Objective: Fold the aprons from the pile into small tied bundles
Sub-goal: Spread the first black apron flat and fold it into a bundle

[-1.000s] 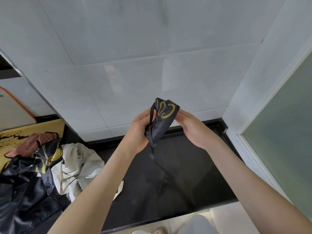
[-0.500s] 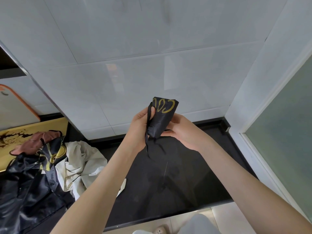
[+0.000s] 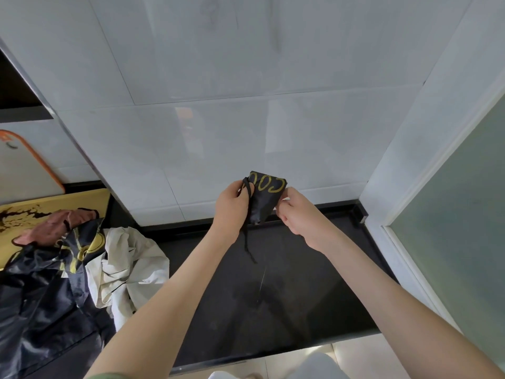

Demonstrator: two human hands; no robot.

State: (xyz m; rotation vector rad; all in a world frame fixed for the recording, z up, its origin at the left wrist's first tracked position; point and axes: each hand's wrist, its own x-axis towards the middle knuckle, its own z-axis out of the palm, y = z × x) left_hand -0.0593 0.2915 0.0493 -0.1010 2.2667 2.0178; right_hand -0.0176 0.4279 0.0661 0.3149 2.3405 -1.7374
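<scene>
**Head view**

1. I read the bundle (image 3: 263,199) at frame centre. It is a black apron folded small, with gold letters near its upper edge. It is held in the air in front of the wall (image 3: 246,105), above the far edge of the counter (image 3: 273,296).
2. The left hand (image 3: 232,212) sits at 9 o'clock of the bundle. Its fingers are curled and pressed together round the bundle's left edge.
3. The strap (image 3: 247,242) loops over the left hand's fingers at the top, then hangs slack toward 6 o'clock. I cannot tell whether its end touches the counter.
4. The right hand (image 3: 299,214) sits at 3 o'clock of the bundle. Its thumb and curled fingers pinch the bundle's right edge.
5. The pile (image 3: 54,283) lies at 8 o'clock of the frame, on the counter's left end and well apart from the bundle. It is mostly black cloth with gold print.
6. A white apron (image 3: 128,263) lies crumpled at the pile's 3 o'clock side. A pink apron (image 3: 52,228) lies at its 12 o'clock side.
7. A yellow board (image 3: 54,201) lies flat beneath the pink apron. A white board (image 3: 24,170) with an orange rim stands at 10 o'clock of the frame.
8. A frosted pane (image 3: 464,214) fills the 3 o'clock edge.
</scene>
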